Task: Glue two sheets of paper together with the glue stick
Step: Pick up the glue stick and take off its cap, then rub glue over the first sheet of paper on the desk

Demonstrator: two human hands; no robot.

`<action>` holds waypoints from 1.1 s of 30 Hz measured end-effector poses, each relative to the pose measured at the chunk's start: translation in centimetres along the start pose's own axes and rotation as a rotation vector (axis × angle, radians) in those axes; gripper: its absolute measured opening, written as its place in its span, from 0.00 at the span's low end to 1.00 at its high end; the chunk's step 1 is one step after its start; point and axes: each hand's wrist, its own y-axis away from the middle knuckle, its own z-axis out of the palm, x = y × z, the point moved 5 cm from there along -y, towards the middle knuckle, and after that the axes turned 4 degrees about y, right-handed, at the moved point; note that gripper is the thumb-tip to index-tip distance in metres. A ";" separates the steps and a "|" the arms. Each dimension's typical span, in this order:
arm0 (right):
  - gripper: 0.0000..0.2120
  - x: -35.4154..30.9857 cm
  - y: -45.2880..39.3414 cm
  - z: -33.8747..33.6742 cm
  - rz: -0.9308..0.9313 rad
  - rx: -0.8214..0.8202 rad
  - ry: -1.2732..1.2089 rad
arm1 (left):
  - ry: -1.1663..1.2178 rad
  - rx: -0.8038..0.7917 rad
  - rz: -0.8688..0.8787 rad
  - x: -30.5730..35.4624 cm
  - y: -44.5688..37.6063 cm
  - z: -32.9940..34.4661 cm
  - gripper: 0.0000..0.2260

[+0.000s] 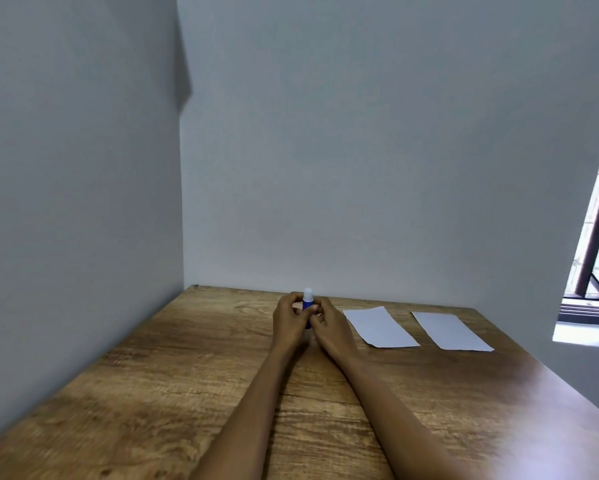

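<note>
Both hands pinch the glue stick point(307, 304), which stands upright on the table point(194, 368) near the back wall: the left hand point(288, 322) grips it from the left, the right hand point(329, 325) from the right. Right of the stick lie two sheets, the near sheet point(381, 326) just beside the right hand and the far sheet point(451, 331) beyond it, apart.

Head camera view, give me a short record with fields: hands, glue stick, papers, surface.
hands: left hand and right hand both closed around the glue stick
glue stick: upright, blue body, white top showing above the fingers
papers: near sheet and far sheet, flat, apart, right of the hands
surface: wooden table
</note>
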 end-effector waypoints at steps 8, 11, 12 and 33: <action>0.11 0.6 -0.2 0.7 -0.023 -0.084 0.141 | -0.075 -0.103 -0.042 -1.0 0.5 0.3 0.10; 0.12 0.5 -0.1 0.7 -0.017 -0.093 0.135 | -0.074 -0.112 -0.056 -1.3 0.5 0.2 0.11; 0.13 0.5 -0.1 0.7 -0.015 -0.108 0.131 | -0.072 -0.118 -0.064 -1.3 0.5 0.2 0.13; 0.13 8.4 1.8 -12.2 0.218 0.013 0.574 | 0.039 -0.100 -0.720 2.2 1.8 11.3 0.21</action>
